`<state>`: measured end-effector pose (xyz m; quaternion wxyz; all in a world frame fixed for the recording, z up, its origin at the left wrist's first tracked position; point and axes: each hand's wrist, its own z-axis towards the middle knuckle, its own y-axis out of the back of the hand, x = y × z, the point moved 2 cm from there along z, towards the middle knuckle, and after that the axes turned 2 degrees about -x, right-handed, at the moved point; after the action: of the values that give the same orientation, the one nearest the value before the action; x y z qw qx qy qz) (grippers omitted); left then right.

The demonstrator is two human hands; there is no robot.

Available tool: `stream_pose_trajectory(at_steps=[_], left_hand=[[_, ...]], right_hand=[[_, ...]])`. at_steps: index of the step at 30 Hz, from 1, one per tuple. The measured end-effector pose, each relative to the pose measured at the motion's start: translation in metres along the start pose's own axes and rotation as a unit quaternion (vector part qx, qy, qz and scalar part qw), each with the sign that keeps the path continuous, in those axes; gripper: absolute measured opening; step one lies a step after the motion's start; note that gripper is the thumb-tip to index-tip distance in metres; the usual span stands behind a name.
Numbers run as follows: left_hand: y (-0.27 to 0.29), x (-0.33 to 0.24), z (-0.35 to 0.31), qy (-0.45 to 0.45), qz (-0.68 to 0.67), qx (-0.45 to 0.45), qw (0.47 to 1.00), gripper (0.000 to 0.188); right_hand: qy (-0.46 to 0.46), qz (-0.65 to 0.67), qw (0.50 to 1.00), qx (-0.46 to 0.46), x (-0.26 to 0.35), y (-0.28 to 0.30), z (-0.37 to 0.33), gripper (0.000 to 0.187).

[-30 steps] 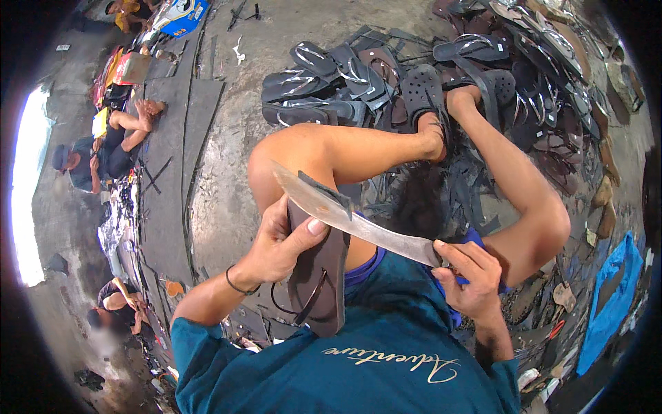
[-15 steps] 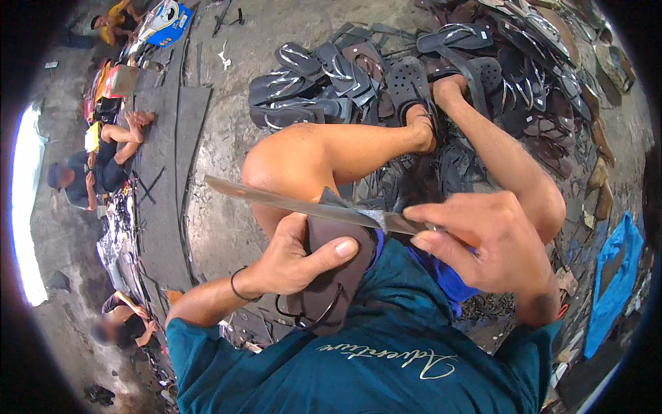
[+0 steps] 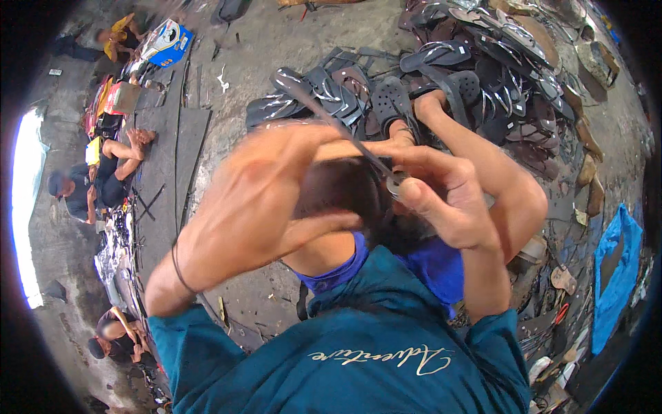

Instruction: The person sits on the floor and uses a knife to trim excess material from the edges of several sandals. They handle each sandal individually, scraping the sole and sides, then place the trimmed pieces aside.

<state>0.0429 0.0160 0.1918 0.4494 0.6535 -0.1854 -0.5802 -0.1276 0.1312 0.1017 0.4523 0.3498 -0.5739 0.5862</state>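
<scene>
Above my bent leg, my left hand [image 3: 248, 207] is closed on a dark brown flip-flop [image 3: 334, 190]. Fingers and thumb grip its edges, and motion blurs both hand and sandal. My right hand [image 3: 445, 200] is closed round the handle end of a knife [image 3: 352, 138], just right of the sandal. The thin blade, seen nearly edge-on, slants up and to the left, past the sandal's far side. Whether blade and sandal touch, I cannot tell.
Black flip-flops [image 3: 331, 86] lie heaped beyond my feet, with a larger pile [image 3: 510, 90] to the right. A bright blue cloth [image 3: 614, 276] lies at far right. People sit at the left, near a blue box [image 3: 167, 43]. Scraps litter the floor.
The flip-flop has been raised off my lap and turned, my left hand moving up with it. The knife has swung from lying across the sandal to a steeper slant beyond it.
</scene>
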Motion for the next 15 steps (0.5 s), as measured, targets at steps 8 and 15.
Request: stream_pose_trajectory(at_steps=[8,15], left_hand=[[-0.148,0.019,-0.097,0.293,-0.571,-0.276,0.716,0.054],[-0.123,0.026,-0.006,0.221,-0.750,-0.402,0.476,0.034]], right_hand=[[-0.028,0.025,0.997,-0.073,-0.058,-0.014,-0.030,0.031],[0.116,-0.123,0.970,-0.173,-0.050,-0.018,-0.035,0.033]])
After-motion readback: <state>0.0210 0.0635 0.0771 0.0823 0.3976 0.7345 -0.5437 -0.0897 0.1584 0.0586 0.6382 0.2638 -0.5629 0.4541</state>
